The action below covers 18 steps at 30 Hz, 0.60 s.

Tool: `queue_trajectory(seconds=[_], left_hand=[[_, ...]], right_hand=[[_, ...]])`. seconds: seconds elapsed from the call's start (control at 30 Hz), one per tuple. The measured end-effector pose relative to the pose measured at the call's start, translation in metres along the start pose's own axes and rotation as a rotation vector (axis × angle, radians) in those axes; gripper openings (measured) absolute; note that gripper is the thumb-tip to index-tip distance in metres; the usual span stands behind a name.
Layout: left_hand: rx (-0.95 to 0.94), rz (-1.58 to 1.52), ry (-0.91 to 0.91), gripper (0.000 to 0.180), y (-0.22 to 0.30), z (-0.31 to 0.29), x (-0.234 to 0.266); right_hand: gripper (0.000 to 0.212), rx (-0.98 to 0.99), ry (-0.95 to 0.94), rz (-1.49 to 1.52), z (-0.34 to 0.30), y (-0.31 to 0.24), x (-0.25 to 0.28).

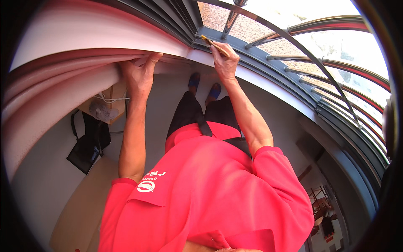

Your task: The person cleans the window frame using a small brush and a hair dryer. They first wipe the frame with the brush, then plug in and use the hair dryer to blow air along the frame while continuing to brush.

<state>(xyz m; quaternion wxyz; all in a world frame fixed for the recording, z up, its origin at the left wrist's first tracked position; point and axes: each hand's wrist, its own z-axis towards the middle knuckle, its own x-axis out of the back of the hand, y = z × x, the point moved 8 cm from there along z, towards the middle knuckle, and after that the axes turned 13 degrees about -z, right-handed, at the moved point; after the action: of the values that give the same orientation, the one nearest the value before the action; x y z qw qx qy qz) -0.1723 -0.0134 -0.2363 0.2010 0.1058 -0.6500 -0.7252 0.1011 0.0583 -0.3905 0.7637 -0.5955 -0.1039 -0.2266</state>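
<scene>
My right hand (pixel 226 63) is closed round a slim wooden-handled brush (pixel 221 49), whose yellow tip is over the corner of the dark window track. What the tip touches is too small to tell. Against the front edge of the white windowsill (pixel 126 38) rests my left hand (pixel 140 77), with its thumb raised and spread from the fingers. Those fingers bend in under the sill beside pale rounded folds (pixel 63 86) and are partly hidden. No tool shows in this hand.
Shiny metal window bars (pixel 336 63) curve along the right, outside the dark frame (pixel 289 86). Below on the left are a wooden stand (pixel 115 115) with a plastic bag and white cord, a black bag (pixel 89 145), and a tan board (pixel 79 206). My blue shoes (pixel 213 91) are on the grey floor.
</scene>
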Motion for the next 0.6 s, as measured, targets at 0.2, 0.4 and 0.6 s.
queue_trajectory(seconds=[0.2, 0.4, 0.6], left_hand=[[-0.058, 0.104, -0.040, 0.094, 0.004, 0.004, -0.003], [0.005, 0.084, -0.032, 0.096, 0.001, 0.002, 0.000], [-0.020, 0.032, 0.003, 0.097, -0.006, 0.002, 0.003]], right_hand=[[0.016, 0.202, -0.280, -0.209, 0.010, -0.003, -0.037], [0.017, 0.101, -0.004, -0.045, 0.010, -0.001, -0.016], [0.015, 0.055, -0.156, -0.040, -0.001, 0.009, -0.027]])
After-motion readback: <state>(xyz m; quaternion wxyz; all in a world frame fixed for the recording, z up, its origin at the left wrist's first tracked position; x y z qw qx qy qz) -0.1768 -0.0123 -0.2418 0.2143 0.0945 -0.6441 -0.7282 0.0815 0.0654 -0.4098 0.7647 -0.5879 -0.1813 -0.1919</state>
